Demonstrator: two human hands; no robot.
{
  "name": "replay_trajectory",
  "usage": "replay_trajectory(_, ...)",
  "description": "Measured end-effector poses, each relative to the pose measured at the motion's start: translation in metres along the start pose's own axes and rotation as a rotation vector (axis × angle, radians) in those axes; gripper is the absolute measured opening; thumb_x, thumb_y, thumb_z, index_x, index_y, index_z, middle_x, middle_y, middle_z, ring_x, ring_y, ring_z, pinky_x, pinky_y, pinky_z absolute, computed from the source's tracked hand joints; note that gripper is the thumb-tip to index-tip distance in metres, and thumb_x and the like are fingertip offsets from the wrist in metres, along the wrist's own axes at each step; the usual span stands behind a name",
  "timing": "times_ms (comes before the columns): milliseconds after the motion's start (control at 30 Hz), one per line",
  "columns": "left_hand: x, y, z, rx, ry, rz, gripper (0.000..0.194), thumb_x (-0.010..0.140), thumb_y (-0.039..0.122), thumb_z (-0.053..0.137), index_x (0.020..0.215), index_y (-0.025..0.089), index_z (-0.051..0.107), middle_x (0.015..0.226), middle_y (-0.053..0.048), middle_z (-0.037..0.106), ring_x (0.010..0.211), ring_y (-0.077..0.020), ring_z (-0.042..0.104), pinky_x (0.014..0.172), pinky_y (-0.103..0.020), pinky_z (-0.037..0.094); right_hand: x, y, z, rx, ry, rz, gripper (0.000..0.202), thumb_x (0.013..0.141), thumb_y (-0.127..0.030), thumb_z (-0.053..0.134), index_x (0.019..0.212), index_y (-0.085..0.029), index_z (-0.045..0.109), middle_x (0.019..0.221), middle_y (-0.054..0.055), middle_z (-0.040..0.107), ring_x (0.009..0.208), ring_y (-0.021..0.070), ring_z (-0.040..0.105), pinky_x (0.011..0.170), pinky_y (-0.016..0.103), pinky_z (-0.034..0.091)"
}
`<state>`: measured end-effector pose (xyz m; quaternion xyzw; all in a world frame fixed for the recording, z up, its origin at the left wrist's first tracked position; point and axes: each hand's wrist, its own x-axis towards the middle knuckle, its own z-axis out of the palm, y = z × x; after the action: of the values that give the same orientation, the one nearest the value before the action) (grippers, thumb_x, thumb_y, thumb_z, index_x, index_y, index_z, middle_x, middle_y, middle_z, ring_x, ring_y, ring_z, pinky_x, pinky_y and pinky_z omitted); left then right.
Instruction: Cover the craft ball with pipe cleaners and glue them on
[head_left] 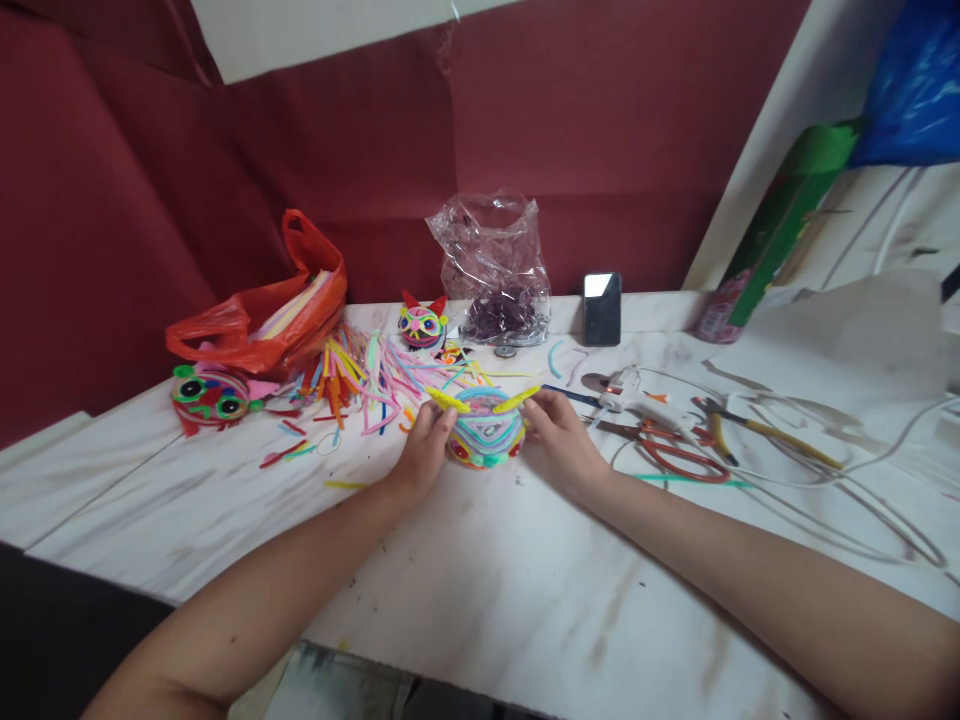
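Observation:
A round, multicoloured pipe-cleaner figure (487, 436) with red spots low on its sides stands on the table between my hands. My left hand (427, 440) pinches a short yellow pipe-cleaner piece (448, 402) at the figure's upper left edge. On the other side, my right hand (559, 430) has its thumb and fingers closed on a second yellow pipe-cleaner piece (516, 400). Both yellow pieces slant outward over the figure's top. Whether they are fixed to it I cannot tell. My fingertips are close to the figure's sides.
Loose pipe cleaners (382, 370) lie behind, near a red plastic bag (262, 320) and two finished figures, one horned (422, 322), one green-faced (211, 397). A clear bag (499, 280) and phone (602, 312) stand at the back. Scissors (686, 455), pliers (780, 435), glue gun (652, 405) and cables lie right.

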<state>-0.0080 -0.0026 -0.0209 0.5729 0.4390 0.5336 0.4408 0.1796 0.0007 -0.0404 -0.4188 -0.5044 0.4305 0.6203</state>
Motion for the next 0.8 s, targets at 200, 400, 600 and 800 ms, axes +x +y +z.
replay_trajectory(200, 0.001, -0.002, 0.0, -0.035, 0.054, -0.04, 0.042, 0.074, 0.041, 0.065, 0.109, 0.021, 0.052, 0.108, -0.005, 0.06, 0.107, -0.0218, 0.056, 0.088, -0.032, 0.044, 0.008, -0.006, -0.006, 0.06, 0.057, 0.078, 0.043, 0.065, -0.058, 0.069, 0.067, -0.023, 0.044, 0.05, -0.008, 0.043, 0.046, 0.0095, 0.04, 0.048, 0.026, 0.042)
replay_trajectory(400, 0.005, -0.017, -0.002, 0.037, 0.012, 0.007, 0.059, 0.069, 0.036, 0.069, 0.122, 0.022, 0.047, 0.13, -0.01, 0.05, 0.118, -0.026, 0.05, 0.093, -0.038, 0.043, 0.006, -0.008, -0.003, 0.071, 0.025, 0.088, 0.046, 0.068, -0.063, 0.065, 0.066, -0.022, 0.045, 0.042, -0.008, 0.043, 0.04, 0.0084, 0.038, 0.043, 0.023, 0.03)
replay_trajectory(600, 0.002, -0.019, -0.005, -0.028, -0.135, 0.084, 0.071, 0.063, 0.035, 0.076, 0.126, 0.022, 0.047, 0.129, -0.011, 0.052, 0.118, -0.0269, 0.051, 0.097, -0.039, 0.042, 0.003, -0.008, -0.005, 0.035, 0.015, 0.107, 0.045, 0.067, -0.063, 0.067, 0.064, -0.022, 0.049, 0.046, -0.006, 0.048, 0.042, 0.0094, 0.039, 0.043, 0.025, 0.03)
replay_trajectory(800, -0.009, -0.009, 0.0, 0.047, -0.207, 0.122, 0.083, 0.058, 0.03, 0.081, 0.132, 0.025, 0.043, 0.127, -0.007, 0.055, 0.111, -0.0313, 0.055, 0.092, -0.039, 0.048, -0.002, -0.009, -0.003, 0.089, -0.034, 0.136, 0.04, 0.07, -0.06, 0.064, 0.064, -0.023, 0.052, 0.055, -0.003, 0.053, 0.051, 0.0135, 0.049, 0.05, 0.028, 0.041)
